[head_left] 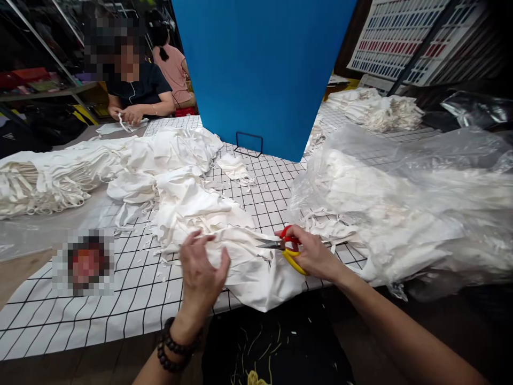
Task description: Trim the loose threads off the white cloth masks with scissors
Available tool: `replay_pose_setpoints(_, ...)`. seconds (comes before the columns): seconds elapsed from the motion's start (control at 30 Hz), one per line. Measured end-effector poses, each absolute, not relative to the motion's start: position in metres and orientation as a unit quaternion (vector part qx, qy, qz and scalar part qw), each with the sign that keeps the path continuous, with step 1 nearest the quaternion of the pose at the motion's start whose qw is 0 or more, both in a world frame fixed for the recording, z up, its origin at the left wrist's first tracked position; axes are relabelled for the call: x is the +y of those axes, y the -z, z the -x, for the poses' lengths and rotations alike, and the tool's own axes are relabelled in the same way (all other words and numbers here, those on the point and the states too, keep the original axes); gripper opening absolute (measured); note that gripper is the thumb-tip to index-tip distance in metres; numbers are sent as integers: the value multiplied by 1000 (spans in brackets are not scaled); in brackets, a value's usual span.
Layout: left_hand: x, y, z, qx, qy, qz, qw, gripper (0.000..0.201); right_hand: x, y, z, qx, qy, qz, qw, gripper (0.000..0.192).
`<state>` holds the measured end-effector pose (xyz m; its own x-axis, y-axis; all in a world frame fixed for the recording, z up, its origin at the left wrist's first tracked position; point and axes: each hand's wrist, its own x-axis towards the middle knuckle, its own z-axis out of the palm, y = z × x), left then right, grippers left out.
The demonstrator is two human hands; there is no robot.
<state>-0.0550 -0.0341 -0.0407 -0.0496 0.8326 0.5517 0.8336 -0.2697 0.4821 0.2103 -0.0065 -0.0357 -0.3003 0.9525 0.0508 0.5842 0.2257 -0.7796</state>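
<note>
My right hand grips a pair of scissors with one red and one yellow handle. The blades point left, over white fabric that drapes across the table's front edge. My left hand is over the left part of this fabric, its fingers curved and apart; whether the fingertips touch the cloth I cannot tell. Beyond the left hand lies a crumpled heap of white garments. Several thin white strips lie loose just past the scissors.
A blue board stands upright on the grid-patterned tablecloth. Stacked white garments fill the left; a clear plastic bag of white pieces covers the right. Across the table a co-worker handles a white strip. Another person sits behind.
</note>
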Motion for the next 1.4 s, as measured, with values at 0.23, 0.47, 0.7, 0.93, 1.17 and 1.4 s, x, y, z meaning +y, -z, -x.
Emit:
replay_pose_setpoints(0.23, -56, 62, 8, -475, 222, 796, -303, 39, 29, 42, -202, -750, -351, 499, 255, 17)
replay_pose_setpoints(0.47, -16, 47, 10, -473, 319, 731, -375, 11, 41, 3, -230, -644, -310, 476, 513, 28)
replay_pose_setpoints(0.7, 11, -6, 36, -441, 320, 722, -427, 17, 10, -15, -240, -645, -426, 404, 488, 24)
replay_pose_setpoints(0.93, -8, 4, 109, -553, 307, 723, -276, 19, -24, 17, -257, -648, -472, 527, 283, 22)
replay_pose_setpoints(1.17, -15, 13, 128, -590, 318, 682, -293, 19, -11, 36, -226, -680, -410, 579, 187, 19)
replay_pose_setpoints(1.4, 45, -38, 122, -559, 529, 594, -234, 20, -2, 21, -235, -617, -470, 560, 291, 23)
